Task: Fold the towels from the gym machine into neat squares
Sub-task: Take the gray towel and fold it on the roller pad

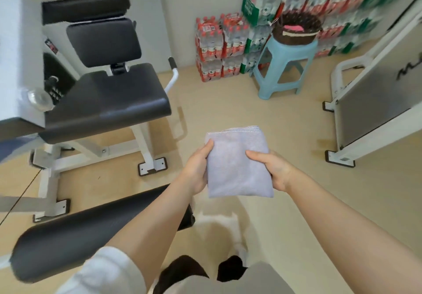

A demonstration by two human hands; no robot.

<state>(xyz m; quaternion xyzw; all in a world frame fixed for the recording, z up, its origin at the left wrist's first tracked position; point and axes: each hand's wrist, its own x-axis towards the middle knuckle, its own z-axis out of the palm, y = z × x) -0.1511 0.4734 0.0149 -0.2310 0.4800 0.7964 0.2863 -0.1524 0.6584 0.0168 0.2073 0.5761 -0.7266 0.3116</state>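
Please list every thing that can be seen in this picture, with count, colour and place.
towel: one, pale lilac, folded, held in the air above the floor.
gym machine seat: one, black pads on a white frame, at left.
roller pad: one, black, lower left.
stool: one, light blue, near the back wall.
round dark thing: one, brown with pink, on the stool.
water bottle packs: many, red and green wrap, stacked at the wall.
white machine: one, at right.
left hand: grips the towel's left edge.
right hand: grips its right edge.
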